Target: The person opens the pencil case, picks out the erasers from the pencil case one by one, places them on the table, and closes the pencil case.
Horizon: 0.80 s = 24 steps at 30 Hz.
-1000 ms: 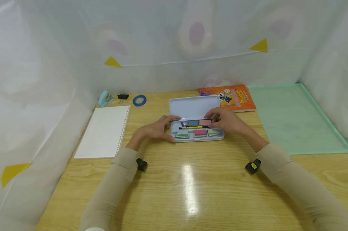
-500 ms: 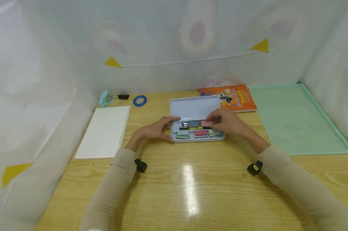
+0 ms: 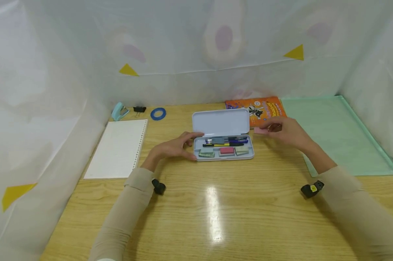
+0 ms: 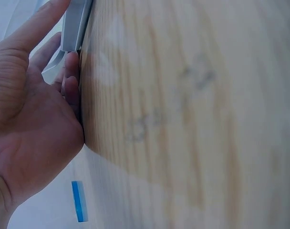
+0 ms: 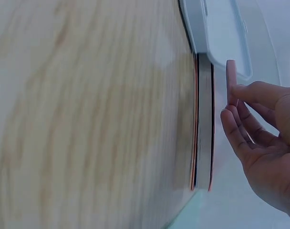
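Head view, item by item, as I log it from the remote station, all placed relative to the tin (image 3: 222, 139).

Tin: pale blue, lid open and standing at the back, mid-desk (image 3: 216, 203). Tray holds pens (image 3: 227, 141) in the rear row and three small blocks along the front.

Left hand (image 3: 175, 146): at the tin's left end, fingers (image 4: 71, 81) loosely spread, thumb over the rim, other fingertips against the side wall. Bracing, not gripping.

Right hand (image 3: 288, 130): just right of the tin's lid. Thumb and fingers (image 5: 240, 129) pinch the pink eraser (image 3: 261, 130). Right wrist view shows the eraser (image 5: 229, 78) held on edge, clear of the lid rim.

Eraser: out of the tray, above the desk just right of the tin, at the front edge of the book (image 3: 265, 110).

Elsewhere: notepad (image 3: 118, 148) left of the tin; stapler (image 3: 118, 110), clip (image 3: 138, 108) and tape ring (image 3: 157, 113) to its rear left; green mat (image 3: 333, 134) to its far right.

Handling note, my judgement: keep the pinch light and the eraser level, carry it low, keep knuckles off the lid, and let the left hand hold the tin in place.
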### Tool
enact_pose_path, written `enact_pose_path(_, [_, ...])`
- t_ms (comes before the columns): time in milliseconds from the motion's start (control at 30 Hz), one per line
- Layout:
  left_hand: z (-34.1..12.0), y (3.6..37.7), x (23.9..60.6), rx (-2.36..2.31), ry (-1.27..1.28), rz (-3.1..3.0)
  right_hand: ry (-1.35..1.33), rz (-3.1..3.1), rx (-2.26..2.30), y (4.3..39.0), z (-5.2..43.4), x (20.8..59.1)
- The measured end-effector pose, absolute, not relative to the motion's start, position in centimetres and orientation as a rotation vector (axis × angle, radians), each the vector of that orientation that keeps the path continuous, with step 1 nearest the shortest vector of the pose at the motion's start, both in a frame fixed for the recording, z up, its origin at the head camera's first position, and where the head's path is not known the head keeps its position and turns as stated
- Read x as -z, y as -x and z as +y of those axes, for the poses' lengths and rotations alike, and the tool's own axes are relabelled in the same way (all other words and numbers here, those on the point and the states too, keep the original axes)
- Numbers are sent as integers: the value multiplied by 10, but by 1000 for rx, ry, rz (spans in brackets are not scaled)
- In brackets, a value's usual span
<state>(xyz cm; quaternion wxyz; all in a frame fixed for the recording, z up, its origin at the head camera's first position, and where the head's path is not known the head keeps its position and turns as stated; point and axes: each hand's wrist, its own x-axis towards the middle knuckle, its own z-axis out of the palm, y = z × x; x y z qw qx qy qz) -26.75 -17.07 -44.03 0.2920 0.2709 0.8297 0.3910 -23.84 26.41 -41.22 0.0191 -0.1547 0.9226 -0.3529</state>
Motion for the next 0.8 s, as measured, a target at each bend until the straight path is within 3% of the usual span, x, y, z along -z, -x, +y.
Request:
enact_pose_path(333, [-173, 269, 440, -1021, -728, 2227, 510, 2881, 1048, 244, 276, 424])
enact_pose_path(600, [-172, 269, 443, -1024, -723, 2229, 396, 2870, 1086, 246, 264, 418])
enact_pose_path(800, [-171, 269, 443, -1041, -728, 2220, 521, 2775, 1242, 244, 239, 411])
